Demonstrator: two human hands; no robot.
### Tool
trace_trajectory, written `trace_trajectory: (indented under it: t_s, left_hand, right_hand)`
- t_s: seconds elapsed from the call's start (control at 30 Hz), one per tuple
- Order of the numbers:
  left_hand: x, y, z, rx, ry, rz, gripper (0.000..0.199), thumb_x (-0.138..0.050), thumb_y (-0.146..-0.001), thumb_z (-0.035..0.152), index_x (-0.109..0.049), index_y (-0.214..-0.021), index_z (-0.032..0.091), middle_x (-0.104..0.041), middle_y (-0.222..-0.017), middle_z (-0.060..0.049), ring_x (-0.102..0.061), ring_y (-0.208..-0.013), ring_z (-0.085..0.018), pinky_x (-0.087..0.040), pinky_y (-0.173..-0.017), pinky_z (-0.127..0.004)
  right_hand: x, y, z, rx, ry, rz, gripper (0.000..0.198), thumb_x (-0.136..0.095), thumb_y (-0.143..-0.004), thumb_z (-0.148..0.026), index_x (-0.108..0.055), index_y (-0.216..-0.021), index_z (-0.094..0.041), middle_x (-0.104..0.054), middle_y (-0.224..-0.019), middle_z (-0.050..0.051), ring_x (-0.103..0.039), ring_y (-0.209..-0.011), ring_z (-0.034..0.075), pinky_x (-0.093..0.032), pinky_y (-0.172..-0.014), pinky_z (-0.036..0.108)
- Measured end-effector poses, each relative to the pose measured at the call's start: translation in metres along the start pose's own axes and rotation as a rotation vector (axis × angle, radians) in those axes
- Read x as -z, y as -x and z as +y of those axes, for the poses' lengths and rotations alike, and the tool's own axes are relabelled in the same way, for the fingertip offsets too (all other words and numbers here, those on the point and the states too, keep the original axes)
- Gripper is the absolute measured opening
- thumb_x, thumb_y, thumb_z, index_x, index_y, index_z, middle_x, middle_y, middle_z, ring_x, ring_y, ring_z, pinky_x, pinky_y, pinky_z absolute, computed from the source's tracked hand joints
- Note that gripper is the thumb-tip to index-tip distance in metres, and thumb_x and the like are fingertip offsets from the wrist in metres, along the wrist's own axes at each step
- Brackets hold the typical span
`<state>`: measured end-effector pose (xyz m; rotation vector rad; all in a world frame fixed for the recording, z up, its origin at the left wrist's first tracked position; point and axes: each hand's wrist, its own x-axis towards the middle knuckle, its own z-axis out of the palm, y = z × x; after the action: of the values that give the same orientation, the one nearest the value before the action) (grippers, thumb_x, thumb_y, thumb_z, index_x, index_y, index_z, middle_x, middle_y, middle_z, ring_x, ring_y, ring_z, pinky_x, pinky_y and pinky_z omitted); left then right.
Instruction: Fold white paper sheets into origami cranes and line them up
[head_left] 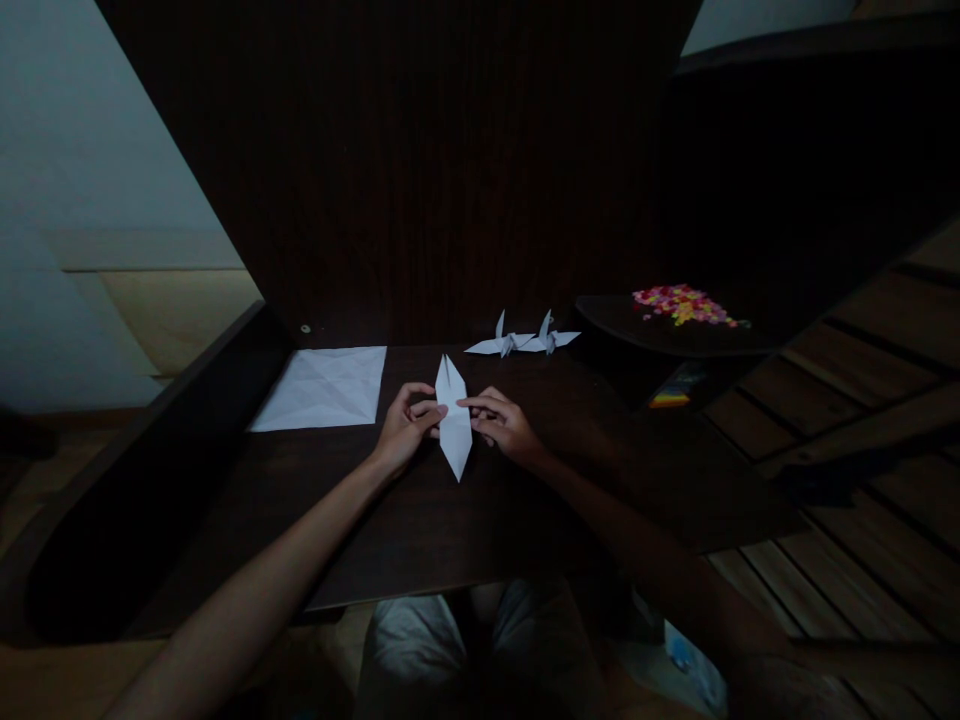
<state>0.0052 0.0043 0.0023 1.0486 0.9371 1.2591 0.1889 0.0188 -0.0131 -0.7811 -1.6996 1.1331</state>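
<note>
Folded white paper (455, 440) between hands, over desk (405, 540), split end pointing away from person. Left hand (405, 428) partly curled, gripping paper's left edge, thumb on top. Right hand (511, 430) loosely curled, pinching right edge. Creased sheet (326, 388) left of left hand; paper cranes (491, 346) beyond.

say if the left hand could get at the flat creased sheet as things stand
Probably yes: the left hand is close beside the creased sheet, with nothing visible between them. It holds the folded paper, but the right hand does too.
</note>
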Motion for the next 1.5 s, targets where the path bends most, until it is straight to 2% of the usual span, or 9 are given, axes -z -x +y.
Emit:
trace_trajectory:
  t_s: [0.17,0.27,0.37,0.47,0.6,0.73,0.97,1.27,1.5]
  left_hand:
    - [0.0,0.001,0.0,0.04,-0.033,-0.014,0.026,-0.075,-0.061,0.026,-0.06,-0.08,0.015,-0.065,-0.071,0.0,-0.06,-0.059,-0.011,-0.048,-0.051,-0.02]
    - [0.0,0.001,0.001,0.1,0.028,-0.016,0.022,-0.07,-0.062,0.02,-0.066,-0.082,0.012,-0.066,-0.069,-0.003,-0.06,-0.059,-0.012,-0.049,-0.052,-0.021]
    - [0.0,0.001,0.003,0.14,0.116,-0.065,0.026,-0.063,-0.06,0.014,-0.068,-0.085,0.01,-0.067,-0.07,-0.005,-0.061,-0.058,-0.012,-0.05,-0.054,-0.022]
    - [0.0,0.003,0.005,0.108,0.125,-0.089,0.032,-0.061,-0.057,0.01,-0.068,-0.088,0.009,-0.07,-0.079,-0.007,-0.062,-0.062,-0.013,-0.051,-0.056,-0.024]
    - [0.0,0.004,0.004,0.041,0.076,-0.121,0.037,-0.068,-0.057,0.012,-0.067,-0.094,0.01,-0.07,-0.09,-0.01,-0.066,-0.071,-0.018,-0.054,-0.061,-0.028]
    - [0.002,0.002,-0.001,-0.015,0.001,-0.159,0.042,-0.077,-0.058,0.018,-0.065,-0.098,0.011,-0.071,-0.086,-0.008,-0.066,-0.072,-0.017,-0.054,-0.067,-0.03]
    - [0.0,0.001,-0.002,-0.058,-0.111,-0.1,0.039,-0.079,-0.06,0.033,-0.066,-0.089,0.012,-0.071,-0.082,-0.007,-0.065,-0.075,-0.018,-0.055,-0.068,-0.031]
    - [-0.003,0.005,0.005,-0.075,-0.168,-0.098,0.032,-0.079,-0.061,0.036,-0.067,-0.078,0.012,-0.071,-0.074,-0.006,-0.065,-0.068,-0.017,-0.053,-0.072,-0.032]
    - [-0.002,0.003,-0.005,-0.057,-0.194,-0.059,0.042,-0.083,-0.053,0.033,-0.064,-0.085,0.013,-0.07,-0.07,-0.003,-0.064,-0.064,-0.016,-0.051,-0.065,-0.029]
  right_hand:
    - [0.001,0.001,-0.004,-0.001,-0.042,-0.051,0.026,-0.065,-0.074,-0.033,-0.069,-0.097,-0.022,-0.047,-0.094,0.004,-0.052,-0.07,0.011,-0.045,-0.043,0.019]
    - [0.0,0.002,-0.006,-0.003,-0.061,-0.049,0.023,-0.066,-0.073,-0.032,-0.07,-0.093,-0.021,-0.048,-0.092,0.004,-0.051,-0.07,0.011,-0.046,-0.046,0.019]
    - [0.001,0.001,-0.006,0.006,-0.082,-0.02,0.022,-0.068,-0.072,-0.031,-0.07,-0.091,-0.021,-0.049,-0.09,0.004,-0.051,-0.07,0.012,-0.047,-0.049,0.021]
    - [0.002,0.0,-0.004,0.027,-0.11,0.0,0.023,-0.069,-0.071,-0.032,-0.07,-0.091,-0.02,-0.05,-0.089,0.004,-0.051,-0.071,0.012,-0.047,-0.05,0.021]
    - [0.003,0.0,-0.002,0.03,-0.115,-0.003,0.027,-0.072,-0.069,-0.036,-0.07,-0.09,-0.02,-0.052,-0.091,0.005,-0.053,-0.073,0.013,-0.047,-0.048,0.021]
    - [0.002,-0.001,0.0,0.017,-0.103,0.03,0.025,-0.072,-0.069,-0.038,-0.07,-0.086,-0.021,-0.054,-0.09,0.005,-0.055,-0.072,0.014,-0.048,-0.046,0.021]
    - [-0.003,-0.003,-0.004,-0.016,-0.09,0.08,0.029,-0.07,-0.068,-0.046,-0.066,-0.069,-0.018,-0.052,-0.082,0.003,-0.052,-0.06,0.01,-0.047,-0.041,0.02]
    - [-0.004,-0.003,0.001,-0.011,-0.06,0.108,0.028,-0.068,-0.071,-0.044,-0.065,-0.075,-0.017,-0.054,-0.093,0.005,-0.054,-0.061,0.009,-0.047,-0.04,0.019]
    - [-0.007,-0.003,0.005,-0.034,-0.038,0.145,0.03,-0.066,-0.071,-0.046,-0.055,-0.073,-0.018,-0.051,-0.081,0.001,-0.051,-0.058,0.009,-0.045,-0.039,0.018]
